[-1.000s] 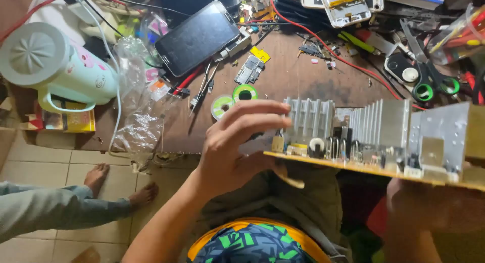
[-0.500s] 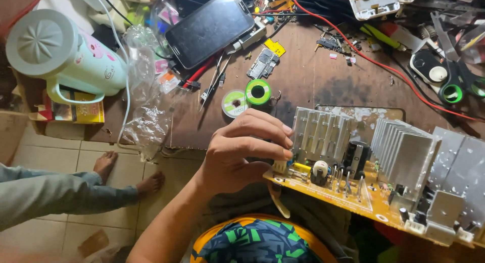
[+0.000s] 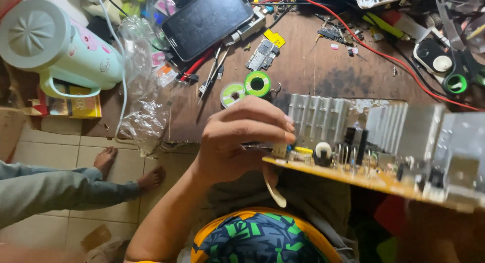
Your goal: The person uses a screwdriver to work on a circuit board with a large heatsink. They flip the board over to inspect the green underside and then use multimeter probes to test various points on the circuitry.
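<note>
My left hand [image 3: 237,141] pinches the left end of a yellow circuit board [image 3: 353,178], fingertips on small parts at its edge. The board carries ribbed aluminium heat sinks [image 3: 319,119], a black component and capacitors, and hangs level in front of the table edge, above my lap. My right hand [image 3: 444,232] is a blurred shape under the board's right end, holding it from below; its fingers are hidden. A cream strip hangs below my left hand.
On the brown wooden table [image 3: 313,66] lie two green solder spools [image 3: 257,83], a dark phone [image 3: 207,20], tweezers, a red wire [image 3: 374,48], scissors [image 3: 457,56] and a crumpled plastic bag [image 3: 144,106]. A pale green jug [image 3: 55,45] stands left. Another person's bare feet [image 3: 106,159] rest on the tiled floor.
The board was tilted down to the right half a second ago and is now nearly level again. My left hand has stayed on its left end.
</note>
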